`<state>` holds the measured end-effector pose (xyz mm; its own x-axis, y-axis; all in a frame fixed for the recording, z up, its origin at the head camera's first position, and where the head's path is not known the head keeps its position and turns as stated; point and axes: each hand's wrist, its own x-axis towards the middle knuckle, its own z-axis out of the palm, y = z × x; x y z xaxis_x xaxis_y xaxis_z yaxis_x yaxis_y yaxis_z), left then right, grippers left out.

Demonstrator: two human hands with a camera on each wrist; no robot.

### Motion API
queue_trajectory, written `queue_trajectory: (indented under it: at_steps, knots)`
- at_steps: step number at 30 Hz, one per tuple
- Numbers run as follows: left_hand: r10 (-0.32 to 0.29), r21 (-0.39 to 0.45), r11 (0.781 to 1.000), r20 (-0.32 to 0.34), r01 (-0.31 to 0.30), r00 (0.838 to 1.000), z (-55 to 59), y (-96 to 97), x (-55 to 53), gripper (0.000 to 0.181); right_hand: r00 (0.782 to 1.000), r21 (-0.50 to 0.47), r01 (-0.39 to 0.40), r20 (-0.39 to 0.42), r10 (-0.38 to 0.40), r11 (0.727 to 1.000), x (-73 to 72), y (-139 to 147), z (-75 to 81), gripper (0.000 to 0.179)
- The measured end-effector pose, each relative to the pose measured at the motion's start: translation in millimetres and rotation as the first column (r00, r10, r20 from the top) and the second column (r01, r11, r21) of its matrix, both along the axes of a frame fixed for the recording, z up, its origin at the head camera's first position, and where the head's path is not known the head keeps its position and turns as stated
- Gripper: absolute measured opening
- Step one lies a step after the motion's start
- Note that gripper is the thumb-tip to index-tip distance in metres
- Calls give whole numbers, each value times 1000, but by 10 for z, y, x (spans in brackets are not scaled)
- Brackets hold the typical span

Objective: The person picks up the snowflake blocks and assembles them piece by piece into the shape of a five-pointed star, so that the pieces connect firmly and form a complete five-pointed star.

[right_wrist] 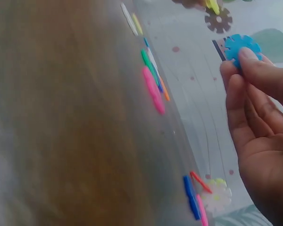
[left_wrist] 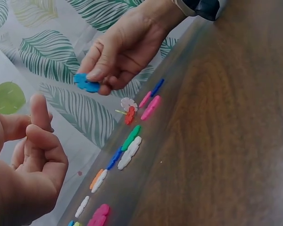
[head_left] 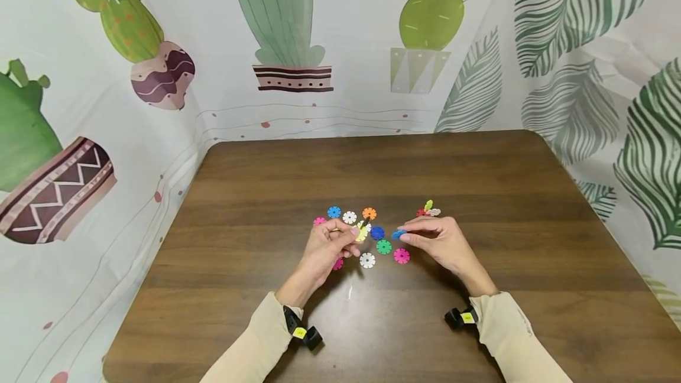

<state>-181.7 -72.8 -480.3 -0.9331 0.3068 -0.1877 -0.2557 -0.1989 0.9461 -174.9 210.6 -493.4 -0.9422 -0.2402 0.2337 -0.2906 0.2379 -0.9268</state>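
Observation:
My left hand point(head_left: 324, 248) pinches a yellow notched plastic disc point(head_left: 361, 234) with a dark brown notched disc point(right_wrist: 219, 20) joined to it. To its right, my right hand point(head_left: 446, 245) holds a blue notched disc point(right_wrist: 242, 48) between thumb and fingers, raised above the table. Loose discs lie flat around and between the hands: an orange one point(head_left: 369, 213), a dark blue one point(head_left: 377, 233), a green one point(head_left: 384, 246), a white one point(head_left: 367, 260) and a pink one point(head_left: 401, 256). In the left wrist view, the left fingers hide the yellow disc.
Beyond the right hand stands a joined cluster of red, yellow-green and white discs point(head_left: 430, 210). Another blue disc point(head_left: 333, 211) and a white disc point(head_left: 349, 217) lie behind the left hand. The brown wooden table point(head_left: 255, 182) meets a cactus-and-leaf printed cloth point(head_left: 362, 114).

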Motion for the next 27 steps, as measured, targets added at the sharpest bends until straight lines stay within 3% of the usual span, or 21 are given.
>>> queue_trajectory:
  at_steps: [9,17,27]
  knots:
    - [-53,9,999,-25,53,998,-23,54,34,11,997,-75,-11,-72,5,997,45,-142,-4,18]
    - [-84,1,996,-36,84,996,-62,96,64,14,977,-80,-80,-205,62,994,53,-232,-24,24]
    - [-110,-12,994,-74,109,991,-82,120,86,15,972,-33,-81,-223,72,996,88,-232,-23,29]
